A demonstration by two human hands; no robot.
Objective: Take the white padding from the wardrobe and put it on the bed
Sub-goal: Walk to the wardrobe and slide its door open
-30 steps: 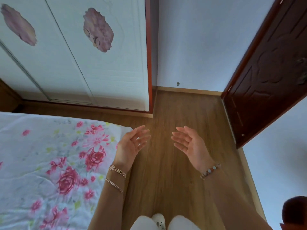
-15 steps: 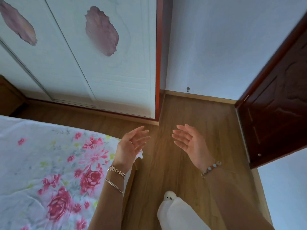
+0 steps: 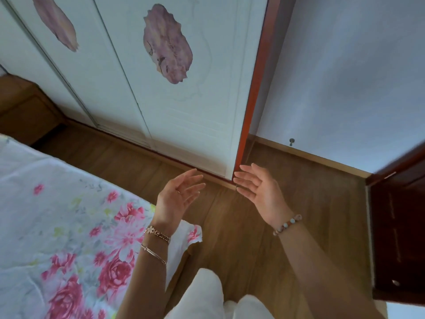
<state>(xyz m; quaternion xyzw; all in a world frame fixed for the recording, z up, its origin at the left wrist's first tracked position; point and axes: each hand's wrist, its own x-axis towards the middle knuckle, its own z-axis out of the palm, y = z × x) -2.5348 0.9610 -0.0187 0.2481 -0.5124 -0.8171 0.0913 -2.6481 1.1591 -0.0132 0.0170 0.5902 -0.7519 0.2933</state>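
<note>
The person stands on the wooden floor (image 3: pixel 287 203) between the bed (image 3: pixel 57 215) and the wardrobe (image 3: pixel 184 111), both arms held out toward the wardrobe's lower right corner. The left hand (image 3: pixel 178 199) has its fingers spread and loosely curved, palm turned inward, gripping nothing. The right hand (image 3: pixel 259 189) mirrors it, fingers extended and relaxed, palm facing the left, also empty. The two hands are apart, with bare floor showing between them. The wardrobe's white sliding doors (image 3: pixel 119 72), printed with purple flowers, appear fully closed against the red frame (image 3: pixel 255 93). The white padding is not in view; judging by the task, it lies inside the wardrobe behind these doors. The bed, covered by a floral sheet, lies at the person's left, and its near corner sits just beside the left forearm. A dark wooden room door (image 3: pixel 400 226) stands at the right. Assessment: the task is at its opening step, the approach to the wardrobe; nothing is retrieved yet. The next move calls for a hand to reach the right door's edge and slide it leftward, exposing the interior so the padding can be located.
</note>
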